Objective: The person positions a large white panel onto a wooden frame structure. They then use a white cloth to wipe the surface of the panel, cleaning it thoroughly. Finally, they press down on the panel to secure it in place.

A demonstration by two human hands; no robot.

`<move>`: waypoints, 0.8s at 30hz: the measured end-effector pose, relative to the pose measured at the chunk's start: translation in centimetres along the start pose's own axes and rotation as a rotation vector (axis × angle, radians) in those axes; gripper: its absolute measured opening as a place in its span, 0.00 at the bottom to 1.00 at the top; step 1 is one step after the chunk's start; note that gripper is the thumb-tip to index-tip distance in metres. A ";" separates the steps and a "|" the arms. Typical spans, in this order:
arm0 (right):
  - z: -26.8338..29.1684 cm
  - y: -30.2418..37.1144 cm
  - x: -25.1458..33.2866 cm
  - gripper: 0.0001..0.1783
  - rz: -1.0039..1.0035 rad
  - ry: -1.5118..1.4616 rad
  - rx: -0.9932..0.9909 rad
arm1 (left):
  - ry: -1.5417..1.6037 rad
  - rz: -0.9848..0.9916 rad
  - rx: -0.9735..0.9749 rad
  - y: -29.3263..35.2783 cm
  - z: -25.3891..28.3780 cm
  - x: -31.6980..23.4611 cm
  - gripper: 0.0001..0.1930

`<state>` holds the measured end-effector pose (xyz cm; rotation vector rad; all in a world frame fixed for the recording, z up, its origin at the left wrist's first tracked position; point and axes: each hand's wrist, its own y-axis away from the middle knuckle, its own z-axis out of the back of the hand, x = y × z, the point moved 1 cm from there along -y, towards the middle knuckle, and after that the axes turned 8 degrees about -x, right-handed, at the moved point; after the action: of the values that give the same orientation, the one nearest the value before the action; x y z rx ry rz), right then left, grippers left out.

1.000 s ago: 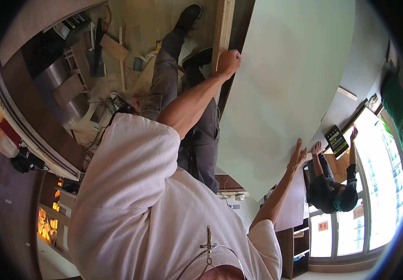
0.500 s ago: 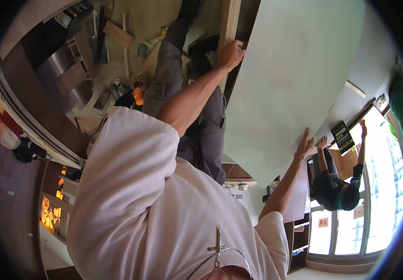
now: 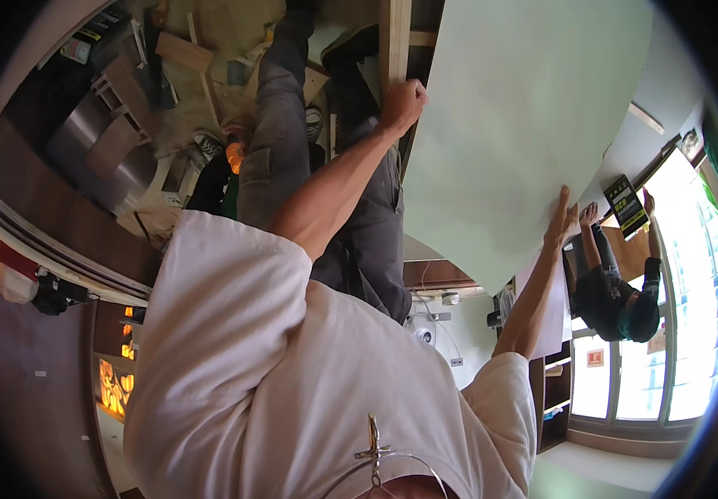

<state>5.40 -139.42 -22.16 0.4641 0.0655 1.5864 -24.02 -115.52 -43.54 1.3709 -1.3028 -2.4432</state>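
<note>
A large pale board with a smooth face stands in front of me, its lower corner towards my body. My left hand is closed in a fist at the board's left edge, beside a bare wooden batten. What its curled fingers hold is hidden. My right hand grips the board's right edge lower down, thumb along the face and the other fingers partly out of sight. My left arm reaches across above my dark trousers.
At the right another person in dark clothes has both hands near a black and yellow box, before bright windows. Wood offcuts, a shoe and an orange item lie to the left. A long dark counter curves there.
The whole view has swung slightly, so the board's lower corner and my right hand sit higher and further right. Both hands keep their places at the board's edges.
</note>
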 end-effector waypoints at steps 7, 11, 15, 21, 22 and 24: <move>-0.5 0.0 0.2 0.28 0.025 -0.067 -0.052 | -0.111 -0.057 -0.034 0.0 -0.6 0.2 0.04; -0.4 -0.3 -1.1 0.28 -0.035 0.042 -0.061 | -0.137 -0.015 -0.002 -0.1 -0.6 -0.2 0.03; -1.3 0.4 -0.1 0.31 -0.019 0.009 -0.123 | -0.200 -0.084 -0.020 -0.1 -0.6 0.0 0.04; -1.5 -0.6 -1.5 0.34 0.009 0.023 -0.109 | -0.130 -0.010 -0.026 0.7 -0.8 0.5 0.09; -1.4 -0.8 -1.6 0.34 0.014 0.026 -0.097 | -0.097 0.030 -0.038 1.6 -0.8 0.6 0.10; -1.6 -0.8 -1.7 0.34 0.028 0.022 -0.093 | -0.075 0.096 0.031 3.1 -0.5 1.3 0.11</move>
<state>5.60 -140.58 -24.27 0.3769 0.0013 1.6151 -25.42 -118.42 -42.36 1.2049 -1.3931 -2.4426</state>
